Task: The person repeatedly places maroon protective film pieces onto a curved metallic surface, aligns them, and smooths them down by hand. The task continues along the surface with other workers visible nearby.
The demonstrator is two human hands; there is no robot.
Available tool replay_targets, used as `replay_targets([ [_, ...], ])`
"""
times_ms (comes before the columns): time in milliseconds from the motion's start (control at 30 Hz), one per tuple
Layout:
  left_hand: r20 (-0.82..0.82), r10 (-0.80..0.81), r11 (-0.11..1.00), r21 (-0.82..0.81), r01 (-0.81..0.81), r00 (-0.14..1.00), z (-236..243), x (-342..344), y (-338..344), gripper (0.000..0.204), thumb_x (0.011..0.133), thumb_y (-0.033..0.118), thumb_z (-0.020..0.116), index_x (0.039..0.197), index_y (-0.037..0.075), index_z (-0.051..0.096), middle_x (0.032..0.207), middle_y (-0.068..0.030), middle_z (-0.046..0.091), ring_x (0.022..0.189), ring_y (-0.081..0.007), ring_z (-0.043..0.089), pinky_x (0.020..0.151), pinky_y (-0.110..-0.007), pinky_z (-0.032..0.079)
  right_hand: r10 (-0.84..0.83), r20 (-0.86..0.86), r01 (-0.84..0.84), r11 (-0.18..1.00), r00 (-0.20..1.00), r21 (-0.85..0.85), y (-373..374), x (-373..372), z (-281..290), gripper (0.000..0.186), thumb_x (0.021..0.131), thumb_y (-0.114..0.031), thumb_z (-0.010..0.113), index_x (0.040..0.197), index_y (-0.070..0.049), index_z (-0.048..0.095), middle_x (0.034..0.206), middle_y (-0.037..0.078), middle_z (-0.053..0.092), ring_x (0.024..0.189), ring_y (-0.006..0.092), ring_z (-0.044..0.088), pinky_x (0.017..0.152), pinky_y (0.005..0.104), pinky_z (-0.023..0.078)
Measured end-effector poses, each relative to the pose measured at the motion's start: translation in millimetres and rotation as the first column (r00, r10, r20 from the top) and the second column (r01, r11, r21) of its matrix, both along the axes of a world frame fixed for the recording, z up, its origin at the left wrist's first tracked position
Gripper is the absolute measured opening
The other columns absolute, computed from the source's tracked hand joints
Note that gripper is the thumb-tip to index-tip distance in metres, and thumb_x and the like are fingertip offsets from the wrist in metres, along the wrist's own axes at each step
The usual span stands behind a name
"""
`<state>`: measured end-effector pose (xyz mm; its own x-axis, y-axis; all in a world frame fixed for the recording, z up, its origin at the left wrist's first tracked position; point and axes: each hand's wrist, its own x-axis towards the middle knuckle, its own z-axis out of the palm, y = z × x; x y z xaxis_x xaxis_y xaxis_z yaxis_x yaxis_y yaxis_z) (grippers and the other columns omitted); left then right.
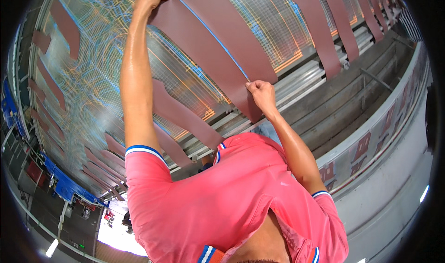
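Observation:
A long brown leather-like panel (201, 54) lies slantwise over a metal grid table (106, 68) marked with blue and orange lines. My left hand (152, 0) reaches far across and pinches the panel's far end between thumb and fingers. At its near end, by the table's front edge, my right hand (262, 96) grips the edge with thumb and forefinger. That near end bends down over the metal edge. Close along its right side is a second brown panel (241, 31), with a thin blue line showing in the narrow gap between them.
More brown cut pieces lie at right (320, 26) and below my left arm (185, 112). Several smaller strips (67, 29) are at the far left. A metal rail (301, 80) and a deep metal trough (343, 105) run along the near side.

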<state>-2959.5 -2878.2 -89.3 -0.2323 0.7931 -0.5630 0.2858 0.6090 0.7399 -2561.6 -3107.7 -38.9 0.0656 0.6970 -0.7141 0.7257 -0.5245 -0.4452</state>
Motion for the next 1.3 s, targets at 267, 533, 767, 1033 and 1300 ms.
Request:
replay_targets([
  [267, -0.095, -0.034, 0.999, -0.022, 0.032, 0.995, 17, 10, 1, 0.02, 0.074, 0.016, 0.081, 0.08, -0.001, 0.072, 0.071, -0.0113, 0.069, 0.055, -0.0187, 0.063, 0.049, -0.034, 0.049, -0.026, 0.011, 0.026, 0.997, 1.0, 0.068, -4, -1, -6, 0.033, 0.085, -0.03, 0.069, 0.075, 0.001, 0.069, 0.056, 0.013, 0.057, 0.052, 0.0168, 0.054, 0.054, 0.0371, 0.043],
  [533, -0.169, -0.07, 0.997, -0.032, 0.065, 0.983, 25, 13, 2, 0.021, 0.073, 0.017, 0.082, 0.079, -0.001, 0.072, 0.073, -0.0123, 0.07, 0.056, -0.0192, 0.064, 0.05, -0.035, 0.051, -0.021, 0.032, 0.021, 1.0, 0.999, -0.001, 0, -3, -4, 0.031, 0.083, -0.032, 0.068, 0.077, -0.002, 0.072, 0.071, 0.021, 0.066, 0.07, 0.0381, 0.067, 0.065, 0.0452, 0.05],
  [767, -0.181, -0.118, 0.993, -0.026, 0.115, 0.976, 19, 9, 6, 0.02, 0.073, 0.016, 0.081, 0.077, -0.001, 0.072, 0.071, -0.0112, 0.069, 0.055, -0.0178, 0.062, 0.051, -0.033, 0.05, -0.044, 0.023, 0.044, 0.999, 0.999, -0.021, 4, -5, 0, 0.031, 0.083, -0.031, 0.069, 0.077, -0.001, 0.071, 0.069, 0.022, 0.065, 0.069, 0.037, 0.067, 0.065, 0.0441, 0.05],
  [1033, -0.151, -0.095, 0.995, 0.006, 0.098, 0.984, 15, 4, 5, 0.021, 0.073, 0.017, 0.082, 0.079, -0.001, 0.073, 0.07, -0.0112, 0.069, 0.054, -0.0186, 0.062, 0.051, -0.034, 0.05, 0.005, 0.029, -0.005, 1.0, 1.0, 0.002, 5, -3, -6, 0.032, 0.082, -0.031, 0.069, 0.076, 0.0, 0.07, 0.069, 0.022, 0.065, 0.069, 0.0368, 0.067, 0.065, 0.0443, 0.05],
  [1300, -0.317, -0.167, 0.98, 0.048, 0.191, 0.934, 5, 5, 5, 0.017, 0.07, 0.015, 0.082, 0.077, 0.001, 0.074, 0.068, -0.0115, 0.069, 0.054, -0.0186, 0.06, 0.051, -0.034, 0.047, -0.005, -0.003, 0.005, 0.999, 1.0, 0.054, 1, -4, -1, 0.032, 0.083, -0.029, 0.068, 0.072, 0.001, 0.069, 0.064, 0.021, 0.062, 0.06, 0.034, 0.063, 0.06, 0.043, 0.047],
])
